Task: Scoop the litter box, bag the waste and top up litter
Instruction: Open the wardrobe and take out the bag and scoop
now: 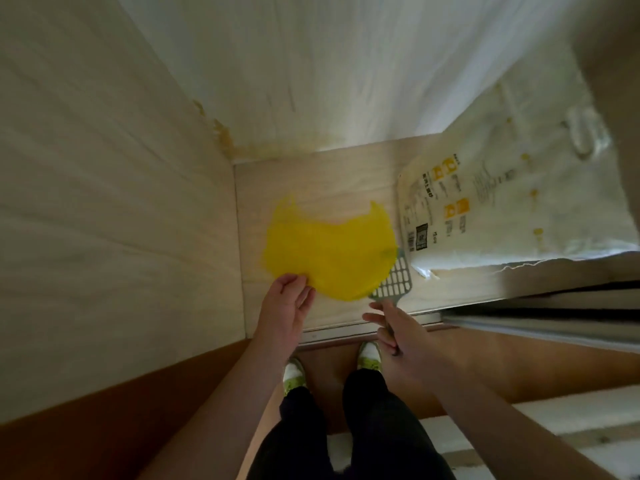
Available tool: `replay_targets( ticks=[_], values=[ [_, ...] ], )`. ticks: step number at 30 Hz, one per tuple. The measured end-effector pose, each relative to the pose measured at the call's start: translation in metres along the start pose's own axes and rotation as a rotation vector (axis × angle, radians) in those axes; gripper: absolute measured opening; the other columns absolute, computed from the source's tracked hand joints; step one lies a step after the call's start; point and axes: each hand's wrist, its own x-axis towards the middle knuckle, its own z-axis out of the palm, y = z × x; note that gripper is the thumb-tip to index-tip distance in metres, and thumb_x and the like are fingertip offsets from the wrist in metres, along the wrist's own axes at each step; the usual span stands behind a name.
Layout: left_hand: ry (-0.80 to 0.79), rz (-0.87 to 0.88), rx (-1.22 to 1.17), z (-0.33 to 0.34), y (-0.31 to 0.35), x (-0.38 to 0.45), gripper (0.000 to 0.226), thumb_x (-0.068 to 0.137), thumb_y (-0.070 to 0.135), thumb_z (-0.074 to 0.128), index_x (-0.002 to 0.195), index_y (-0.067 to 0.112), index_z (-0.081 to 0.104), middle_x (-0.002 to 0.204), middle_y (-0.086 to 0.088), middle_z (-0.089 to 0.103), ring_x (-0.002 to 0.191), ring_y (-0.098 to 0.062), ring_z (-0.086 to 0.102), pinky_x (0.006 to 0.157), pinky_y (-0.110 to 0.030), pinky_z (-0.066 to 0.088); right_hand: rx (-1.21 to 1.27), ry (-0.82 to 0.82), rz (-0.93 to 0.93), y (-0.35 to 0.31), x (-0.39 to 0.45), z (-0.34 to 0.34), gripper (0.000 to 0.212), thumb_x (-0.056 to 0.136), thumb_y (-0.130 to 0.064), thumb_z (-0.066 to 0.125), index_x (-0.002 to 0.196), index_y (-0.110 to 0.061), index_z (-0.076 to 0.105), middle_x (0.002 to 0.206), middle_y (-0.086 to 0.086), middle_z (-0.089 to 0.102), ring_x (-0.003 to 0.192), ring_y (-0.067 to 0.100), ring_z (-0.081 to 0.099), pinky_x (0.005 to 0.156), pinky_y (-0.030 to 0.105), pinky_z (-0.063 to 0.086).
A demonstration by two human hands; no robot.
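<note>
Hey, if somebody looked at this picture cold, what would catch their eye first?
The bright yellow bag lying flat on the pale shelf floor, its near edge at the left hand. Next, the grey slotted scoop held by the right hand, its head tucked partly under the bag. To the right lies a big white litter sack.

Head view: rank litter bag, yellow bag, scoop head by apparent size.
1. Litter bag, largest, though part runs out of frame.
2. Yellow plastic bag.
3. Slotted scoop head, smallest; the yellow bag covers its far edge.
</note>
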Motion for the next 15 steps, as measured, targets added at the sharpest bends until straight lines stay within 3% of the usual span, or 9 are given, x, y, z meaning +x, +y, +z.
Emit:
replay_targets(
  ticks=[2, 3, 6, 9, 12, 15],
  values=[
    [-0.068, -0.01, 0.014, 0.008, 0.005, -0.021, 0.021, 0.095, -0.001, 0.052, 0.081, 0.014, 0.048, 0.081, -0.004, 0.063, 0.08, -0.016, 0.062, 0.079, -0.03, 0.05, 0.082, -0.026, -0.053, 0.007, -0.017, 0.01, 0.041, 0.102, -0.038, 0.039, 0.124, -0.006, 0.052, 0.115, 0.015, 0.066, 0.041, 0.006, 0.023, 0.036, 0.018, 0.025],
    [-0.107, -0.016, 0.033, 0.012, 0.007, -0.031, 0.02, 0.095, 0.0, 0.052, 0.081, 0.014, 0.047, 0.081, -0.004, 0.064, 0.08, -0.016, 0.063, 0.079, -0.03, 0.051, 0.134, -0.033, -0.091, 0.009, -0.025, 0.016, 0.043, 0.101, -0.042, 0.04, 0.125, -0.009, 0.052, 0.115, 0.012, 0.067, 0.043, 0.006, 0.022, 0.038, 0.018, 0.025],
    [-0.212, -0.023, 0.112, 0.017, 0.007, -0.06, 0.017, 0.095, 0.002, 0.053, 0.084, 0.014, 0.048, 0.08, -0.004, 0.063, 0.079, -0.017, 0.062, 0.079, -0.031, 0.051, 0.318, -0.029, -0.232, 0.012, -0.053, 0.033, 0.04, 0.096, -0.047, 0.043, 0.117, -0.015, 0.054, 0.087, 0.001, 0.064, 0.043, 0.006, 0.022, 0.036, 0.018, 0.024],
    [-0.312, -0.011, 0.227, 0.017, 0.001, -0.088, 0.016, 0.093, 0.001, 0.056, 0.084, 0.014, 0.051, 0.074, 0.0, 0.06, 0.072, -0.014, 0.06, 0.079, -0.029, 0.05, 0.411, -0.007, -0.354, 0.016, -0.084, 0.043, 0.029, 0.101, -0.041, 0.04, 0.094, -0.018, 0.056, 0.066, -0.004, 0.05, 0.039, 0.004, 0.022, 0.033, 0.017, 0.021],
    [-0.384, 0.021, 0.351, 0.012, -0.002, -0.109, 0.014, 0.091, 0.0, 0.058, 0.086, 0.012, 0.053, 0.066, 0.004, 0.06, 0.067, -0.01, 0.061, 0.075, -0.027, 0.05, 0.452, 0.063, -0.421, 0.026, -0.113, 0.044, 0.025, 0.1, -0.032, 0.046, 0.079, -0.019, 0.051, 0.06, -0.004, 0.035, 0.038, 0.006, 0.02, 0.034, 0.019, 0.019],
    [-0.455, 0.018, 0.415, 0.006, -0.001, -0.126, 0.009, 0.092, 0.003, 0.058, 0.088, 0.01, 0.053, 0.072, -0.002, 0.06, 0.068, -0.011, 0.064, 0.077, -0.029, 0.05, 0.508, 0.135, -0.466, 0.035, -0.137, 0.041, 0.019, 0.084, -0.015, 0.054, 0.07, -0.017, 0.041, 0.055, -0.003, 0.029, 0.035, 0.006, 0.02, 0.035, 0.02, 0.017]
  ],
)
